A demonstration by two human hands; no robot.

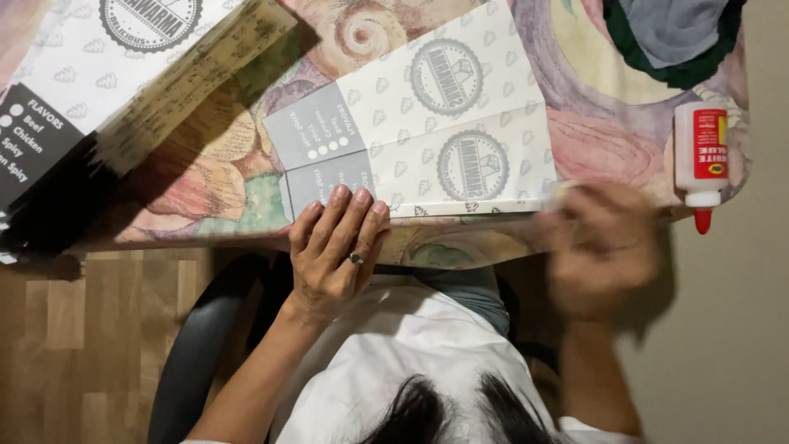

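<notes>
— Pressing flat on what, the left hand?

— On the lower left corner of the folded paper bag, fingers straight and together, holding nothing. The bag lies at centre frame on the flowered tablecloth.

— And the right hand?

— Blurred at the bag's lower right edge; its grip I cannot tell. A glue bottle lies at far right.

A white glue bottle with a red label and red tip is lying near the edge of the floral tablecloth. A stack of printed paper sheets is sitting at one corner, and dark green and grey fabric is resting at another. Wood-pattern flooring is showing below.
</notes>
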